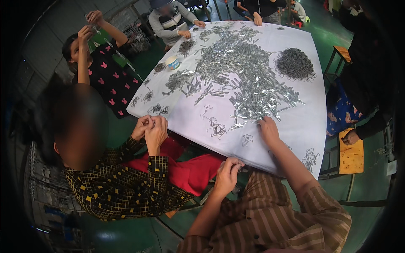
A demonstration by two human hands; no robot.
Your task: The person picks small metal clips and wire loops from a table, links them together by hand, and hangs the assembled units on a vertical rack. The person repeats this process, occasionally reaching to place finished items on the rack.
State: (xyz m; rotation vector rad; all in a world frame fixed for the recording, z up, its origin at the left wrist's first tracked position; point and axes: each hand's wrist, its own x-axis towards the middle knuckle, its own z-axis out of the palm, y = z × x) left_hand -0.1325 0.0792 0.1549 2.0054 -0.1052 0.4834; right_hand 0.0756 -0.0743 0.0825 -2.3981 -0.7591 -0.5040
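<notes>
I can't tell if the right hand [268,130] grips the shiny strips [253,101] at its tips; pick just one, left hand [226,176] pinched narrow.

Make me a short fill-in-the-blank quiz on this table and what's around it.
1. The person's right hand is at the pile of shiny narrow pieces, on a table whose top is ____.
2. Near the person's left hand, the cloth on a co-worker's lap is ____.
3. In the picture, the small tub stands to the ____ of the shiny pile.
4. The dark rounded heap lies to its ____.

Missing words: white; red; left; right.
</notes>
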